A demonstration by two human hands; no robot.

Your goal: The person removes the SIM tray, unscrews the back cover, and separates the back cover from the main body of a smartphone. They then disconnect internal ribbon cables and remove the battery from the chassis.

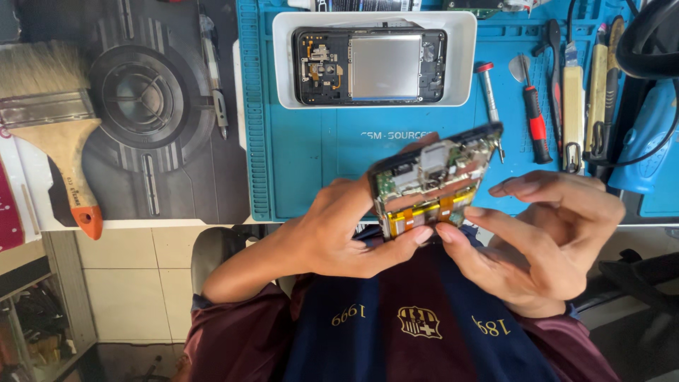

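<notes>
My left hand [339, 230] grips an opened phone [433, 177] by its lower edge, holding it tilted above my lap. Its circuit board, metal shields and an orange-yellow flex cable face me. My right hand [544, 237] is at the phone's lower right corner, with thumb and forefinger pinching at the flex cable area and the other fingers spread. On the blue work mat [311, 148] farther away, a white tray [283, 64] holds a second opened phone body [369, 65] with a bare metal plate.
A wide paintbrush [53, 120] with an orange-tipped handle lies at left beside a dark mat [152, 106] and a pen-like tool [214, 74]. Screwdrivers [534, 113], tweezers and other tools [590, 92] lie on the mat's right. A blue device [647, 141] with a cable stands at far right.
</notes>
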